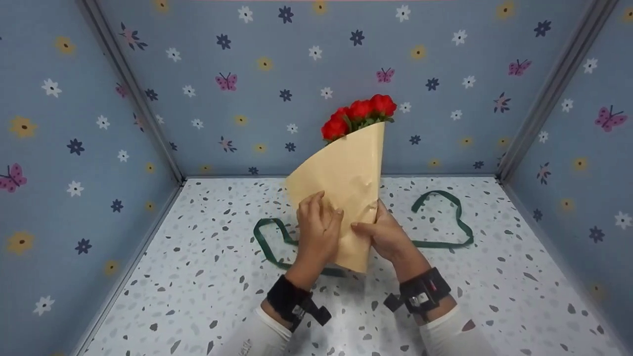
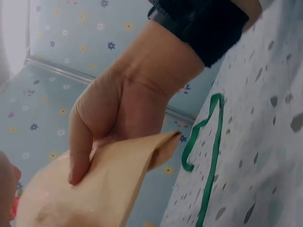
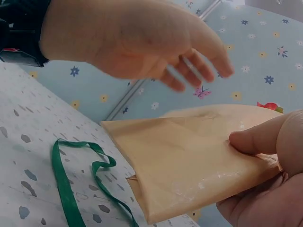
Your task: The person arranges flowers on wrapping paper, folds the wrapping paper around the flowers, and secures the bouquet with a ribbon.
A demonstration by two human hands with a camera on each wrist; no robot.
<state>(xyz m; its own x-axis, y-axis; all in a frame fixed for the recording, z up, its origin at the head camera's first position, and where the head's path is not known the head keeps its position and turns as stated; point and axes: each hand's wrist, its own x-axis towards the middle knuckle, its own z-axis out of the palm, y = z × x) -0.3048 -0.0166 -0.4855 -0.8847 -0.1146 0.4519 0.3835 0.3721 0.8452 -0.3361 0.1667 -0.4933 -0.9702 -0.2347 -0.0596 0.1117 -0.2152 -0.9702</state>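
A bouquet of red artificial-looking roses [image 1: 360,110] stands tilted in a cone of tan wrapping paper [image 1: 346,173]. My right hand [image 1: 388,232] grips the paper cone at its lower right side, the thumb pressed on the front and the fingers behind it. Over the cone's left side is my left hand [image 1: 319,227], its fingers loosely spread. In the right wrist view these fingers hang just above the paper, apart from it. The flower stems are hidden inside the wrapping.
A long green ribbon [image 1: 465,222] lies in loops on the speckled white tabletop [image 1: 198,296], passing behind the bouquet from left to right. Blue flower-patterned panels [image 1: 277,44] stand at the back and on both sides.
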